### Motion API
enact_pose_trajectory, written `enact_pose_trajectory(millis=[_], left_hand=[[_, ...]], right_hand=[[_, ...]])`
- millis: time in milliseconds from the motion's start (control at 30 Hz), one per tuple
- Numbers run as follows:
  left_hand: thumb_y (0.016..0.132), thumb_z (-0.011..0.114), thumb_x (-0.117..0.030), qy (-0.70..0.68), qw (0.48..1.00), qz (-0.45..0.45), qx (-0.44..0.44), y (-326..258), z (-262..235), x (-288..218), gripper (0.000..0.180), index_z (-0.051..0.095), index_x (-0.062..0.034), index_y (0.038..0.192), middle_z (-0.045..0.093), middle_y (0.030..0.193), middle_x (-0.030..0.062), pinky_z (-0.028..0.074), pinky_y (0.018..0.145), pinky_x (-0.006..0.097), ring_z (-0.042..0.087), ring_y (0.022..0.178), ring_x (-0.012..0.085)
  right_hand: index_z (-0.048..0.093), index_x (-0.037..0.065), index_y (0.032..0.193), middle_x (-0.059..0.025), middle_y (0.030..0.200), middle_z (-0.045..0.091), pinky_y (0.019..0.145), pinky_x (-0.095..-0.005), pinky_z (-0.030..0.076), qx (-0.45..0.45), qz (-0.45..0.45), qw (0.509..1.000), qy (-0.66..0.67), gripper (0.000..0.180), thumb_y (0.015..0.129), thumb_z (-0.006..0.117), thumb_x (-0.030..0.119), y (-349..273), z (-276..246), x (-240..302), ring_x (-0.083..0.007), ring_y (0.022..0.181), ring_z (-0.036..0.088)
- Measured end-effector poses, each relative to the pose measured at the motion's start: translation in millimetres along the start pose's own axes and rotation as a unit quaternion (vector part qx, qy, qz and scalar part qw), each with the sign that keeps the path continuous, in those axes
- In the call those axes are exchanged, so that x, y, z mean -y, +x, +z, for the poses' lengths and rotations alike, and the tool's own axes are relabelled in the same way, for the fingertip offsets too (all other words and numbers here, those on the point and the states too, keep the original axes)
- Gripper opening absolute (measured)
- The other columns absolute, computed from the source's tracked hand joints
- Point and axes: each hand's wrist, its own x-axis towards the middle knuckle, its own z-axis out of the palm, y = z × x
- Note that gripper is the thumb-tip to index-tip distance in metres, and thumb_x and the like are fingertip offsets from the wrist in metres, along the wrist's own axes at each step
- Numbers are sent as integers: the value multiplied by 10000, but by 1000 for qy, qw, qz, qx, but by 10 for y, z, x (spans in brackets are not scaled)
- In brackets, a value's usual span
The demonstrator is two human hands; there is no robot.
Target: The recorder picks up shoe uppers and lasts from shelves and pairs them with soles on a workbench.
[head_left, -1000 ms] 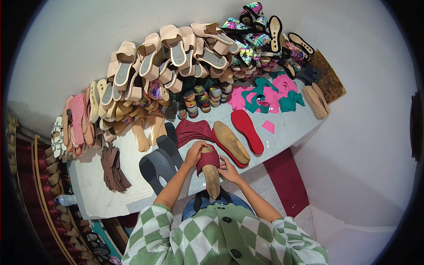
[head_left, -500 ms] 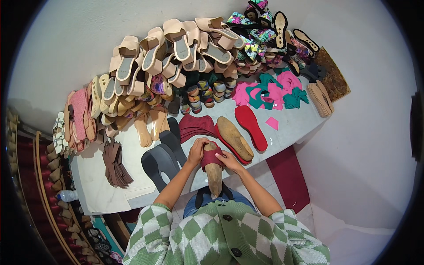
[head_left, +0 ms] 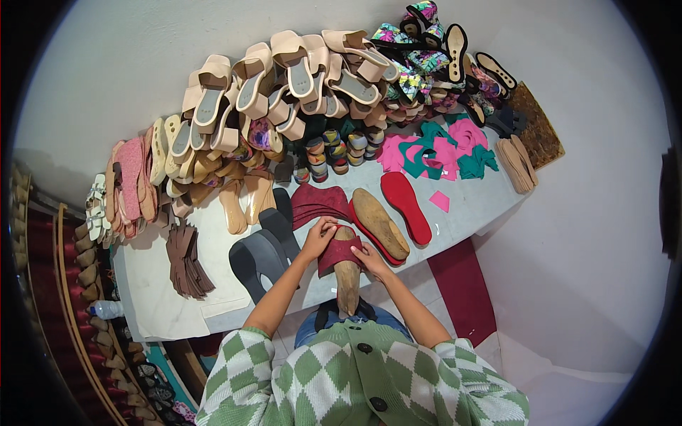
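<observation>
A worn wooden shoe last (head_left: 347,287) lies in front of me at the table's near edge, its heel end toward my body. Across its front part sits a maroon upper piece (head_left: 337,255), its left side flaring out past the last. My left hand (head_left: 317,240) pinches the upper's far left edge beside the toe. On the other side, my right hand (head_left: 369,260) grips the right edge, with the thumb near the top of the piece. A sliver of red shows at the toe. Just beyond is a stack of maroon uppers (head_left: 320,204).
To the right, another last (head_left: 381,224) rests on a red sole, beside a second red sole (head_left: 406,209). Grey soles (head_left: 259,259) and brown strips (head_left: 188,263) are at left. Piled sandals (head_left: 249,92) line the back; pink and green scraps (head_left: 437,153) lie far right.
The maroon upper has spread wider and flatter over the last, flaring to the left. My right thumb has drawn back from its top toward the right edge. Both hands keep hold.
</observation>
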Motion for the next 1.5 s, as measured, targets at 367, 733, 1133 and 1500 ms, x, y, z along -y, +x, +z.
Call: enact_pose_trajectory(millis=[367, 733, 1133, 1500], left_hand=[[738, 737, -191, 65, 997, -10, -36, 25, -4, 183, 333, 555, -32, 967, 591, 901, 31, 445, 774, 251, 552, 843, 107], [748, 698, -122, 149, 989, 15, 13, 61, -64, 2, 250, 599, -39, 962, 613, 920, 21, 454, 758, 247, 570, 807, 109], [750, 698, -81, 150, 988, 8, 28, 122, -70, 54, 245, 592, -37, 966, 611, 885, 26, 455, 736, 243, 555, 808, 90], [741, 713, -115, 68, 997, 34, -6, 22, -23, -1, 237, 622, -13, 936, 630, 895, 50, 457, 759, 276, 569, 821, 128]], right_hand=[[441, 3, 1157, -77, 991, 599, 742, -258, 463, -18, -38, 999, -10, 416, 848, 637, 201, 123, 10, -147, -126, 886, 572], [447, -11, 1122, -119, 977, 596, 739, -269, 475, -13, -61, 997, -34, 451, 823, 669, 244, 162, 24, -184, -152, 873, 583], [534, 5, 1108, -40, 901, 610, 644, -236, 456, -15, -34, 996, -76, 406, 854, 621, 309, 149, -67, -160, -97, 779, 564], [545, -12, 1102, -49, 824, 609, 605, -238, 464, -82, 1, 989, -122, 481, 810, 662, 353, 100, 1, -154, -110, 716, 575]])
